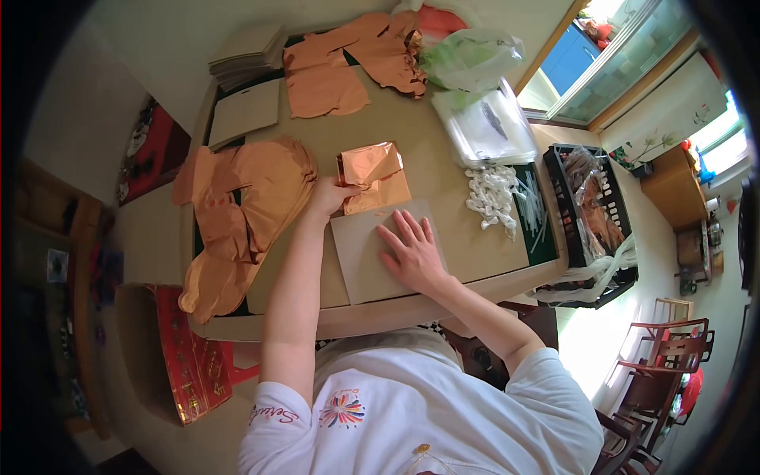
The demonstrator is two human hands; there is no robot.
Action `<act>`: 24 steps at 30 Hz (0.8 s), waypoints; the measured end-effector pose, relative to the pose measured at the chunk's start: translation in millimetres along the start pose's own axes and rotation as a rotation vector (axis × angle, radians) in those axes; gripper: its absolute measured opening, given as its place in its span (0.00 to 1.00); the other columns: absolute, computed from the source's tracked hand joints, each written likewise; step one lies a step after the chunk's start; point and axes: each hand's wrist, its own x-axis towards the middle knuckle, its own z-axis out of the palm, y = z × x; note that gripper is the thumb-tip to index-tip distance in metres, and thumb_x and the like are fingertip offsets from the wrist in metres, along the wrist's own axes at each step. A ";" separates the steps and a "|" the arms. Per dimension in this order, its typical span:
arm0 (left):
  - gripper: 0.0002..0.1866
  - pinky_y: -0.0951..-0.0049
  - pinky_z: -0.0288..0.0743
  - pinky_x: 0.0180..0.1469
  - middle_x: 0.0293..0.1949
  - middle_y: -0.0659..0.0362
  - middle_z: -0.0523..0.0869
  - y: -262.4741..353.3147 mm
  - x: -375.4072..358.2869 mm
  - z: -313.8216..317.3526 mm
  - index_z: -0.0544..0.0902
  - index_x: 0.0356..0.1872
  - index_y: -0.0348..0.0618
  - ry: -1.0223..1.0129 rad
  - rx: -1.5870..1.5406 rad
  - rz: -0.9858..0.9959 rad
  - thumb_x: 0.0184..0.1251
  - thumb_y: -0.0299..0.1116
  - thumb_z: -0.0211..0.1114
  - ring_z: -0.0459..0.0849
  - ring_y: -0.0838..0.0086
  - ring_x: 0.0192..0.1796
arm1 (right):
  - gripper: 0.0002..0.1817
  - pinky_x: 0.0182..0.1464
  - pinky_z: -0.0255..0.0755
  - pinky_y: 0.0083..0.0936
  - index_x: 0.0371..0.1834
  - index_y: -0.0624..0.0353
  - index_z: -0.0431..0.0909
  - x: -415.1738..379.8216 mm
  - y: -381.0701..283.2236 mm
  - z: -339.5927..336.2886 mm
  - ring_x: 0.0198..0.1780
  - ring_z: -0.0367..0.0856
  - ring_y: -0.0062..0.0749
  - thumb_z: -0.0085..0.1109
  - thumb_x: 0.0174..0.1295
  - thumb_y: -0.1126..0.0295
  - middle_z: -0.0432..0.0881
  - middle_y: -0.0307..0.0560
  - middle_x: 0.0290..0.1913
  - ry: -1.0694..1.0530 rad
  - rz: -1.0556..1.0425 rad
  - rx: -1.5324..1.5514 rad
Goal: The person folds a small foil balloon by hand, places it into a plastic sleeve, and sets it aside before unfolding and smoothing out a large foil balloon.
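Head cam looking straight down at a worktop [475, 261] covered in craft stuff. Left hand [331, 195] has its fingers closed on the edge of a shiny copper foil sheet [374, 177], which is crumpled and folded over, sitting near the middle of the worktop and just overlapping the far edge of a grey card [366, 255]. Right hand [412, 249] is flat on that card, fingers spread out, pressing down and gripping nothing. Left of the arms there's a big floppy pile of copper-coloured foil shapes [237, 214], and more of the same at the far end [356, 63], next to a stack of grey cards [247, 54]. On the right: a clear plastic packet [491, 127], a bunch of white bits [492, 194], and a black crate [590, 214] past the worktop edge
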 end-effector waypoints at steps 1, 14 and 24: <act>0.06 0.79 0.68 0.26 0.24 0.64 0.82 0.8 -1.1 0.6 0.85 0.32 0.37 0.014 -0.004 0.006 0.58 0.29 0.70 0.77 0.82 0.24 | 0.29 0.71 0.46 0.59 0.68 0.46 0.68 -0.4 0.0 -1.2 0.74 0.55 0.52 0.56 0.63 0.55 0.61 0.58 0.71 -0.004 -0.002 -0.010; 0.09 0.79 0.70 0.31 0.28 0.62 0.85 7.3 18.2 -7.6 0.85 0.35 0.35 0.014 0.066 0.098 0.59 0.31 0.71 0.79 0.81 0.28 | 0.29 0.72 0.46 0.58 0.69 0.46 0.67 17.0 9.9 -3.2 0.74 0.56 0.49 0.54 0.64 0.54 0.61 0.54 0.72 -0.026 -0.038 -0.062; 0.07 0.77 0.73 0.35 0.29 0.61 0.86 16.3 -12.1 0.8 0.84 0.38 0.31 0.025 0.116 0.406 0.59 0.23 0.67 0.80 0.80 0.31 | 0.29 0.73 0.44 0.57 0.69 0.45 0.66 21.2 10.6 -3.8 0.75 0.55 0.48 0.51 0.65 0.52 0.61 0.54 0.72 -0.057 -0.062 -0.062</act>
